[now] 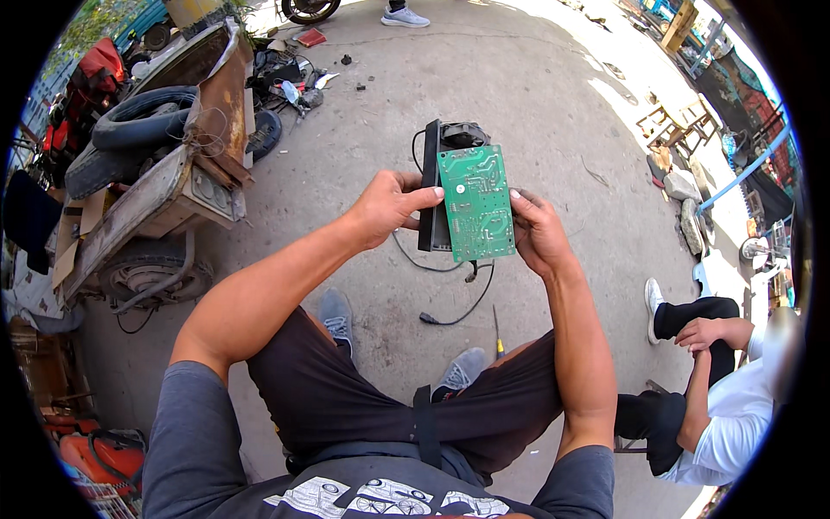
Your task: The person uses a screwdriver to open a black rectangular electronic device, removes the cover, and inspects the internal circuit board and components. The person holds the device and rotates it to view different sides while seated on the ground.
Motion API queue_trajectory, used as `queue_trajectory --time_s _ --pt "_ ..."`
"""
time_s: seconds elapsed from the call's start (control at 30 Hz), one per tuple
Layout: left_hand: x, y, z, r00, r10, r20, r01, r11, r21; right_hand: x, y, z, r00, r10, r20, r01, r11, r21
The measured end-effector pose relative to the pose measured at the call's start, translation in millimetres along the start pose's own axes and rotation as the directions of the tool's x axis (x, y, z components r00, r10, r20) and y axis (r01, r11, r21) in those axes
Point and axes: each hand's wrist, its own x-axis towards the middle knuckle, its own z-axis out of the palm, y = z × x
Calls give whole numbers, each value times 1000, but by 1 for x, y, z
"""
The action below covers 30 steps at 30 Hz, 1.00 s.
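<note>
In front of me I hold a green circuit board, its solder side facing up, partly over a black metal casing. My left hand grips the casing's left wall, thumb pressed against the board's left edge. Along the board's right edge, my right hand closes with its thumb on top and fingers underneath. A round black fan shows at the casing's far end. From beneath hangs a black cable ending in a plug. What lies inside the casing is hidden by the board.
A screwdriver with a yellow handle lies on the concrete by my right shoe. Left stands a worn cart carrying tyres. A seated person in white is at the right. Wooden stools and rocks stand farther off.
</note>
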Motion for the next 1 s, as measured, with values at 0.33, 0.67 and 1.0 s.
queue_trajectory --time_s 0.33,0.67,1.0 --pt "-2 4 1 1000 -26 -12 26 999 30 4 4 -3 999 43 5 -44 997 58" --pt "-3 5 0 999 -34 -13 34 999 34 6 5 -3 998 70 -11 -68 994 80" --pt "-2 6 1 999 -42 -32 43 999 8 3 1 -2 1000 -7 14 6 998 60"
